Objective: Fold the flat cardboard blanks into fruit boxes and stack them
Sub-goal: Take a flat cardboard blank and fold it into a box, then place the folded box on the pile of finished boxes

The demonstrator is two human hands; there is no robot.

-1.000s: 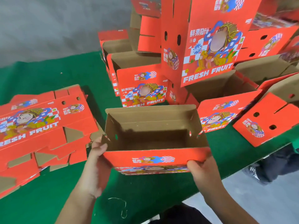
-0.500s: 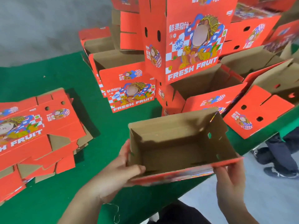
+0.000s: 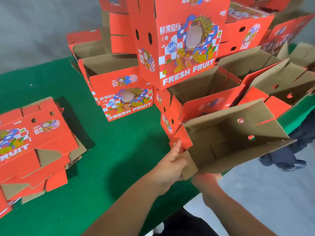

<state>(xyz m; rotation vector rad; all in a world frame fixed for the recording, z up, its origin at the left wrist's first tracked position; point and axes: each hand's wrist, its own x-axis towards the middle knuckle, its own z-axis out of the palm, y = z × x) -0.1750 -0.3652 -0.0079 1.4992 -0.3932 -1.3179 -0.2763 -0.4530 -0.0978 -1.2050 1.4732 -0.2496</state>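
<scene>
One folded box (image 3: 230,142) held tilted in both hands; left hand (image 3: 170,166) grips its corner, right hand (image 3: 207,180) underneath, grip unclear. Next: set it on the stacked boxes (image 3: 196,92).

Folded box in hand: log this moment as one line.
folded box: tilted, off table | left hand: grips near corner | right hand: beneath, mostly hidden | flat blanks: stacked left

Both forearms extended forward and to the right, converging at the near corner of a held box (image 3: 226,143). The left hand (image 3: 170,166) gripped that corner, thumb raised along the outer wall. The right hand (image 3: 207,180) supported the underside; its fingers were hidden.
</scene>
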